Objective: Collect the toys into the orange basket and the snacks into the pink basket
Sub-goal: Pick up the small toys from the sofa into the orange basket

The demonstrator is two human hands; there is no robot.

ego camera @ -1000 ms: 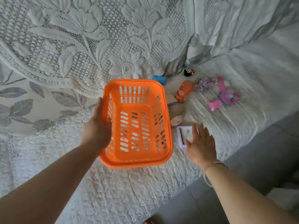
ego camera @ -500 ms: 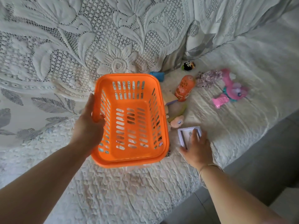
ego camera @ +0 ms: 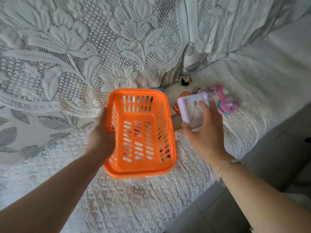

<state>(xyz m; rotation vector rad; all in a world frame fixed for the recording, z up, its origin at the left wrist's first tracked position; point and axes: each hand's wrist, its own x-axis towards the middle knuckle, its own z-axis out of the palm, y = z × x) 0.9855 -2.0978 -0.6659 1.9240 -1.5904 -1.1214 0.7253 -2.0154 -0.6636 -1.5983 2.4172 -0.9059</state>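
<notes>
Right hand [ego camera: 204,132] pinches a small white box [ego camera: 193,109] between fingers and thumb, held in the air just right of the orange basket [ego camera: 139,133]. Left hand [ego camera: 102,135] grips the basket's left rim, thumb inside, fingers outside. The basket sits over a white quilted sofa cover [ego camera: 134,199]. Beyond the box lie an orange toy [ego camera: 182,95], mostly hidden, a pink toy [ego camera: 226,101] and a small black toy [ego camera: 186,81] near the lace backrest [ego camera: 84,47].
</notes>
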